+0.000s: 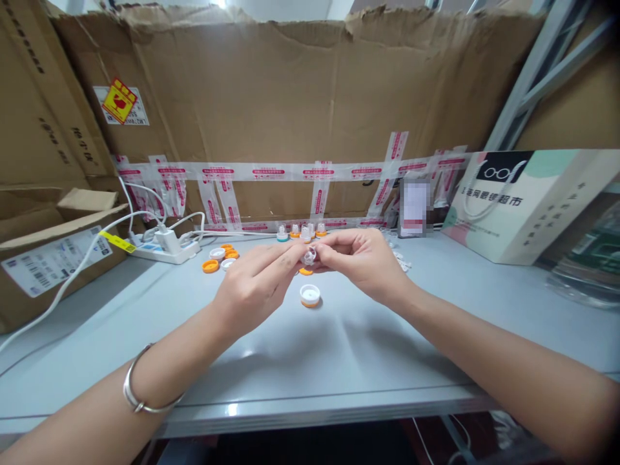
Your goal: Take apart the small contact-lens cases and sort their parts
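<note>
Smooth grey tabletop (271, 368) carries a round white-and-orange plastic cap (310, 296). Above the tabletop, fingers of the left hand (254, 279) and right hand (367, 263) pinch a small clear plastic piece (309, 256); uneven fingertip pressure could make it slip and fall.

grey table (271, 368) bears caps (310, 295), perhaps a phone (415, 205).

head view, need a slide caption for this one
Left hand and right hand hold a small clear part over a grey table, near a round white-and-orange piece.
</note>
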`<state>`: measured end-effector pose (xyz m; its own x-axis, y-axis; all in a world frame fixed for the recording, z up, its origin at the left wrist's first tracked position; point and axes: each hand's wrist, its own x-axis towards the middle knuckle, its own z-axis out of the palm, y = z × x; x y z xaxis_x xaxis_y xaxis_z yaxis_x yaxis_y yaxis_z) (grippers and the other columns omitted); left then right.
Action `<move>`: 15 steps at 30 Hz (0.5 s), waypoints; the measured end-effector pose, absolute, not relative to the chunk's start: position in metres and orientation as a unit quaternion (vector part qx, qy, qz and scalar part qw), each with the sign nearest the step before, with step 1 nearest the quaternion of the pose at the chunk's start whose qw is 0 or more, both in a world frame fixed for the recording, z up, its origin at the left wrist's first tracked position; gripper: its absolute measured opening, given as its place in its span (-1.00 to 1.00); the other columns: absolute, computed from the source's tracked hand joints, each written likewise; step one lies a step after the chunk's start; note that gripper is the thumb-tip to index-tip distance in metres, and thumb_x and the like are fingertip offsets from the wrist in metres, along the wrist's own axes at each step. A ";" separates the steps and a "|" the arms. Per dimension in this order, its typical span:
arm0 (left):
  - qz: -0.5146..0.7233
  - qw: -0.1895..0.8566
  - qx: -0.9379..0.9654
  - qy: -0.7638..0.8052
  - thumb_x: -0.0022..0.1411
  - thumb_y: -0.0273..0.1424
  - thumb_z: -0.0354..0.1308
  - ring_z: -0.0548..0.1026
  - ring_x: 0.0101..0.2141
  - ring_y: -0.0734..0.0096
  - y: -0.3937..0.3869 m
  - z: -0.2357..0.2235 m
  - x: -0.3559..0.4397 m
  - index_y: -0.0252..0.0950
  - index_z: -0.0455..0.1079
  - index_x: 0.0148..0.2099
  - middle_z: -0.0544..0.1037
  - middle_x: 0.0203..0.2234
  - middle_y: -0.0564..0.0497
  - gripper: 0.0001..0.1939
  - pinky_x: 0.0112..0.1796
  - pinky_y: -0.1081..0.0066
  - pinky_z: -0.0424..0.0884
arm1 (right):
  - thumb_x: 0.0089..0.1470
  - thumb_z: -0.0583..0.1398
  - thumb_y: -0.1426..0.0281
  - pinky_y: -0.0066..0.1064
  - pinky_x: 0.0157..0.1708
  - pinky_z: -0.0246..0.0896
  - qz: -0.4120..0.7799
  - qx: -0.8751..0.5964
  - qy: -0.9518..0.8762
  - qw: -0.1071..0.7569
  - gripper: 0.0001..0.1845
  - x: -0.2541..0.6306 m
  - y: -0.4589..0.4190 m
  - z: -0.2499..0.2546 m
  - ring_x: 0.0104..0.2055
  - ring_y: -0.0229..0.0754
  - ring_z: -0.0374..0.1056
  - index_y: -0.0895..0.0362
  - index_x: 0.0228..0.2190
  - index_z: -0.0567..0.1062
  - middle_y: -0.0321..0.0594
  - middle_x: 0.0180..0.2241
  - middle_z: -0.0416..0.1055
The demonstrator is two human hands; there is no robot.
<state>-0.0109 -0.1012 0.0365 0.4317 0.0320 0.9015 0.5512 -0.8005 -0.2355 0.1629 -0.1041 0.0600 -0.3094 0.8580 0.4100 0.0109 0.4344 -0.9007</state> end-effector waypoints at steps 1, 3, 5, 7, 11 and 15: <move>-0.503 0.262 -0.803 -0.183 0.07 -0.60 0.11 0.48 -0.25 0.44 -0.101 0.037 -0.011 -0.30 0.33 -0.07 0.52 -0.24 -0.03 -0.66 -0.23 0.48 0.43 | -0.14 0.22 0.36 -0.33 -0.34 0.39 0.436 -0.314 -0.685 0.492 -0.84 0.163 -0.103 0.060 -0.41 -0.21 0.41 0.22 -0.49 0.50 -0.24 -0.55 0.45; -0.505 0.263 -0.800 -0.190 0.07 -0.58 0.12 0.48 -0.25 0.43 -0.102 0.037 -0.011 -0.31 0.34 -0.08 0.52 -0.24 -0.04 -0.67 -0.23 0.47 0.43 | -0.14 0.23 0.34 -0.33 -0.33 0.38 0.451 -0.307 -0.683 0.485 -0.82 0.164 -0.101 0.060 -0.41 -0.22 0.41 0.21 -0.46 0.49 -0.23 -0.53 0.46; -0.502 0.254 -0.804 -0.193 0.08 -0.58 0.11 0.48 -0.25 0.43 -0.101 0.036 -0.011 -0.32 0.34 -0.08 0.52 -0.24 -0.05 -0.68 -0.22 0.47 0.43 | -0.14 0.23 0.33 -0.34 -0.31 0.38 0.465 -0.303 -0.681 0.478 -0.80 0.165 -0.100 0.060 -0.41 -0.24 0.41 0.21 -0.43 0.48 -0.23 -0.50 0.47; -0.499 0.245 -0.809 -0.192 0.09 -0.58 0.09 0.48 -0.24 0.44 -0.100 0.035 -0.011 -0.31 0.33 -0.07 0.51 -0.22 -0.04 -0.68 -0.21 0.48 0.43 | -0.14 0.23 0.32 -0.34 -0.30 0.37 0.481 -0.305 -0.674 0.471 -0.79 0.165 -0.099 0.060 -0.41 -0.25 0.42 0.19 -0.42 0.46 -0.24 -0.49 0.47; -0.495 0.231 -0.814 -0.195 0.10 -0.57 0.09 0.48 -0.26 0.48 -0.098 0.032 -0.010 -0.29 0.33 -0.06 0.51 -0.23 0.00 -0.68 -0.22 0.51 0.43 | -0.17 0.25 0.34 -0.36 -0.34 0.37 0.502 -0.327 -0.663 0.449 -0.78 0.164 -0.095 0.059 -0.47 -0.28 0.41 0.17 -0.41 0.40 -0.29 -0.54 0.45; -0.509 0.132 -0.820 -0.226 0.11 -0.51 0.09 0.49 -0.33 0.51 -0.097 0.030 -0.006 -0.26 0.35 -0.10 0.53 -0.28 0.04 -0.73 -0.27 0.52 0.44 | -0.20 0.27 0.35 -0.45 -0.47 0.33 0.510 -0.348 -0.660 0.427 -0.77 0.165 -0.089 0.057 -0.55 -0.33 0.36 0.18 -0.46 0.36 -0.30 -0.58 0.43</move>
<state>-0.0057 -0.0972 0.0299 0.3793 0.2367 0.8945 0.5054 -0.8628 0.0140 0.1645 -0.0889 0.0570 -0.3921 0.8959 0.2088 0.0233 0.2366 -0.9713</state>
